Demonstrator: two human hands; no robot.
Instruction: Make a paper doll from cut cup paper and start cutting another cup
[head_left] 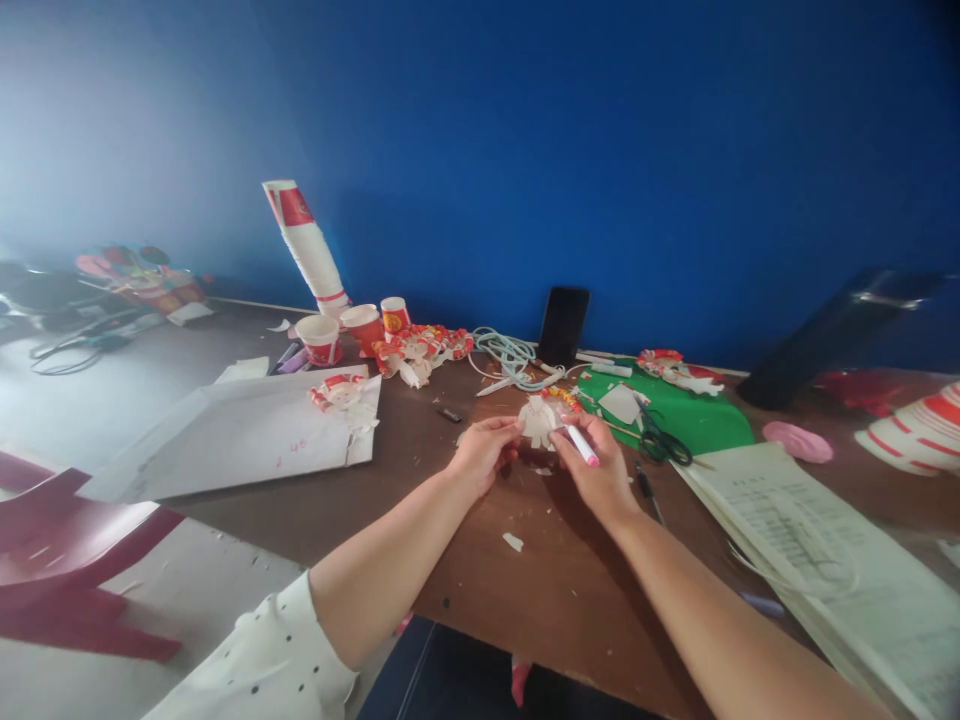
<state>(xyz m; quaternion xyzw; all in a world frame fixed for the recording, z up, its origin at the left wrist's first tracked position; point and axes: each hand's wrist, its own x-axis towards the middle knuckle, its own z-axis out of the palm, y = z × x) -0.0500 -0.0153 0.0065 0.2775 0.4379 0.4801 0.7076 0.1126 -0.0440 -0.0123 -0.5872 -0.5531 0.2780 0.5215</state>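
A small white paper cutout (pixel 537 424) with an uneven, figure-like outline is held up over the brown table. My left hand (pixel 486 452) pinches its left edge between thumb and fingers. On the other side, my right hand (pixel 602 478) is closed round a white marker with a pink end (pixel 580 444); its fingertips also meet the cutout's right side. Whether the marker tip touches the paper is hidden. Just behind the cutout lie red and yellow paper bits (pixel 564 397). A loose white scrap (pixel 513 542) lies on the table nearer me.
Black scissors (pixel 664 440) rest on a green sheet (pixel 705 415) at right, beside printed papers (pixel 817 540). A phone (pixel 564 325) leans against the blue wall near a coiled cable (pixel 504 350). Paper cups (pixel 319 338) and a white board (pixel 247 435) are at left.
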